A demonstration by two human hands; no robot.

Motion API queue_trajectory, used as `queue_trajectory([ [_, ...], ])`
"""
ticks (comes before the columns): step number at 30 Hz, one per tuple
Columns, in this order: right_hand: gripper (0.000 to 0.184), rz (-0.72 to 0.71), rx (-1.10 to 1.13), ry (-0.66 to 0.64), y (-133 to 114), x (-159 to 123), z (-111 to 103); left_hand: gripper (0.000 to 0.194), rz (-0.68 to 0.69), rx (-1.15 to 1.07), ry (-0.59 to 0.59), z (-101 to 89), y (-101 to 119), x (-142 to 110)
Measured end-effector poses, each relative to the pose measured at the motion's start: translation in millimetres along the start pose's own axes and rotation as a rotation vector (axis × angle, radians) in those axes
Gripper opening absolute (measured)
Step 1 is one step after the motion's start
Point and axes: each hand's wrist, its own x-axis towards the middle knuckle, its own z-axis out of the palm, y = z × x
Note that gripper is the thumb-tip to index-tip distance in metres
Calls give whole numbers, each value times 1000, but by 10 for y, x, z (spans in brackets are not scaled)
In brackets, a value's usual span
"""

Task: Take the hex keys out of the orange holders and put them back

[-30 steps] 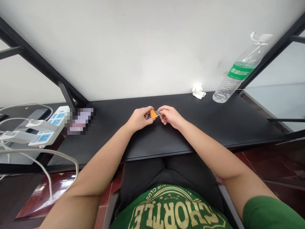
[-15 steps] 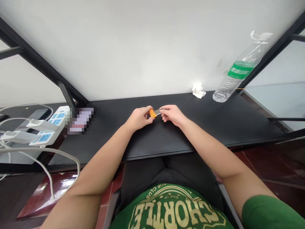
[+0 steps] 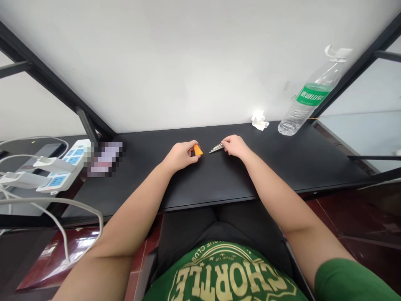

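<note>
My left hand [image 3: 180, 158] is closed around a small orange plastic holder [image 3: 197, 150], pinched between thumb and fingers above the black tabletop. Across a short gap to the right, my right hand [image 3: 235, 146] grips a small bunch of thin silver metal rods that look like hex keys [image 3: 216, 148]. Their free ends point left toward the holder without touching it. My fingers hide the other ends of the keys and part of the holder.
A tall clear bottle with a green label [image 3: 313, 95] and a crumpled white tissue [image 3: 260, 120] stand by the wall at the right. On the left are a white power strip [image 3: 72, 161] with plugs and cables, and a blurred-out flat item [image 3: 107, 158].
The hex keys have come out of the orange holder. My right hand has moved right with them, while my left hand stays nearly in place with the holder.
</note>
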Motion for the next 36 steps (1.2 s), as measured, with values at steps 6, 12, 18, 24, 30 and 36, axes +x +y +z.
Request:
queue_trajectory([
  [6,27,-82,-330,72,77,25,-72,26,-1,-22,-12,-11,23,-15],
  [12,30,-53,-401,145,115,60,-90,27,-5,-32,-5,-31,45,-14],
  [18,30,-202,-401,5,95,13,-55,27,-3,-33,-10,-30,37,-11],
  [24,18,-282,-438,-141,-13,-133,-46,31,-6,-44,-19,-11,22,-12],
  [30,19,-286,-451,-153,-48,-175,-34,36,-12,-71,-13,4,13,-17],
  [36,18,-335,-254,-43,-158,-242,-3,50,30,-97,8,39,32,-19],
])
